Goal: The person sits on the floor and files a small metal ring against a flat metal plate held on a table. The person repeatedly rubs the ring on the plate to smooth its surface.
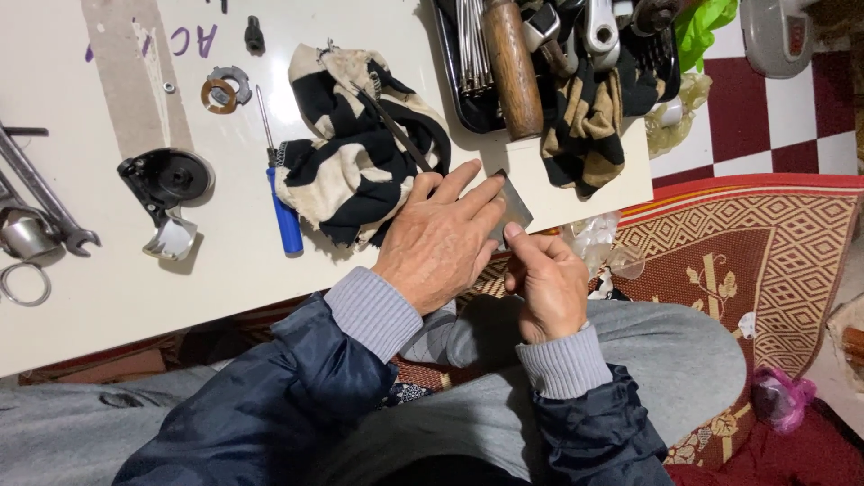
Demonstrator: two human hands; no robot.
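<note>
At the board's near edge, your left hand flat, fingers spread over a small metal plate, your right hand pinching its lower corner with thumb and forefinger, striped rag just beside, blue screwdriver left of it.

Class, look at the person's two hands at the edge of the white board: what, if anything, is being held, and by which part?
A small flat metal plate. The right hand pinches its lower edge with the thumb on top; the left hand lies flat with its fingers over the plate's left side.
</note>
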